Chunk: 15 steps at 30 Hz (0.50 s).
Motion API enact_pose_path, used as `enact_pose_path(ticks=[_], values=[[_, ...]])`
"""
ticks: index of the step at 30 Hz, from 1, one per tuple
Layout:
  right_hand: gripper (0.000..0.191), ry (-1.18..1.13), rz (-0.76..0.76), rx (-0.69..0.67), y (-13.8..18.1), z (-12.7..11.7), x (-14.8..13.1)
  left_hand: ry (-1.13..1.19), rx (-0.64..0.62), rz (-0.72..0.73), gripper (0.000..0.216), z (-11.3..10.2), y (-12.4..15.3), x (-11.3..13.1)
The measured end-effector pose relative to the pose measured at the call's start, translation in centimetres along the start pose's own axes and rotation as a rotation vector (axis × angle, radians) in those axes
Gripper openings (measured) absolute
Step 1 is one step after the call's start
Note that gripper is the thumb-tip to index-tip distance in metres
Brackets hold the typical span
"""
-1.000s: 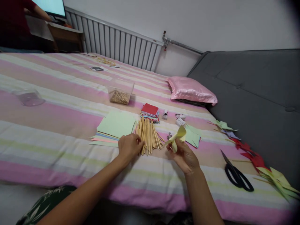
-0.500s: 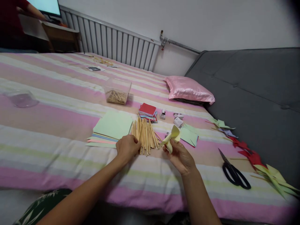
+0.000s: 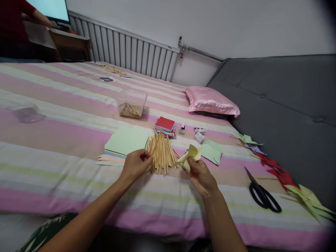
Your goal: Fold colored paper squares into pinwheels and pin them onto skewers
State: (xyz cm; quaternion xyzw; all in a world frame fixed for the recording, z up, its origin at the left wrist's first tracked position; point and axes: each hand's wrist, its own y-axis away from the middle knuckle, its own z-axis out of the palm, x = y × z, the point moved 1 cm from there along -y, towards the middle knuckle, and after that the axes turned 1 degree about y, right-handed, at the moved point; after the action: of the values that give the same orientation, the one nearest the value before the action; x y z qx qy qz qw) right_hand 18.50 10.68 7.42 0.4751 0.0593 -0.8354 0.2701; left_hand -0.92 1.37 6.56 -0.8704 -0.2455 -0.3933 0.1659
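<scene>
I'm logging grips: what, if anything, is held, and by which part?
The right hand pinches yellow folded paper at its near side; the left hand apparently pinches a stick near its closer end.

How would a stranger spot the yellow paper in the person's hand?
Look at the striped bed, then the fan of wooden sticks near its front edge. Just right of them, the right hand holds the yellow paper: raised and curled, unlike the flat green sheet beyond it.

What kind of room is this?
It looks like a bedroom: there's a wide bed with a striped cover, a shiny pink pillow and what seems to be a padded grey headboard.
</scene>
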Motion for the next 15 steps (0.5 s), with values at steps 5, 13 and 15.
enact_pose_path(ticks=[5, 13, 15], values=[[0.026, 0.04, -0.035, -0.054, 0.0, 0.1, 0.5, 0.482, -0.006, 0.084, 0.016, -0.7, 0.2, -0.2], [0.026, 0.0, -0.015, -0.03, -0.2, 0.0, 0.8, 0.522, 0.147, 0.125, 0.019, -1.9, -0.6, -1.3], [0.026, 0.004, -0.005, -0.031, -0.1, 0.1, 0.8, 0.395, 0.181, 0.106, 0.017, -2.3, -0.7, -2.1]])
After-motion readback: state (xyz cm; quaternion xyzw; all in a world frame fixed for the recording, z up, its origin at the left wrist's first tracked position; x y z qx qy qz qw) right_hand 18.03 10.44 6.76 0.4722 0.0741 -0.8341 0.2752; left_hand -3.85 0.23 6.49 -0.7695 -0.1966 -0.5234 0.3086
